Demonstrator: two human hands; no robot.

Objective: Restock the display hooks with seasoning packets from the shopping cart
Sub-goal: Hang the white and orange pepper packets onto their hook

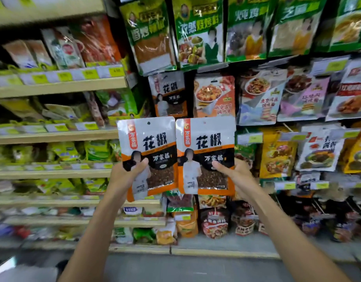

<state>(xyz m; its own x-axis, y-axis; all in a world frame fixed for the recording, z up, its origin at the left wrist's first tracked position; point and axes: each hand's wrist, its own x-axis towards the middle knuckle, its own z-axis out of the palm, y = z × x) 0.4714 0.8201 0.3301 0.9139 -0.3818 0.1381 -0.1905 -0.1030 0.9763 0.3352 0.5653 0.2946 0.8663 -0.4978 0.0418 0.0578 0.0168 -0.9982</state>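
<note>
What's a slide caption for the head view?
Left hand and right hand each raise a white-and-orange peppercorn packet toward matching hung packets.

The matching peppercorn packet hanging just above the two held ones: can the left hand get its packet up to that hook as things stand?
Probably yes. The left hand holds its packet directly below the hanging packet, with nothing between them.

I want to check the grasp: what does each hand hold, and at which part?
The left hand holds one peppercorn packet at its lower left edge. The right hand holds a second identical packet at its lower right edge.
</note>
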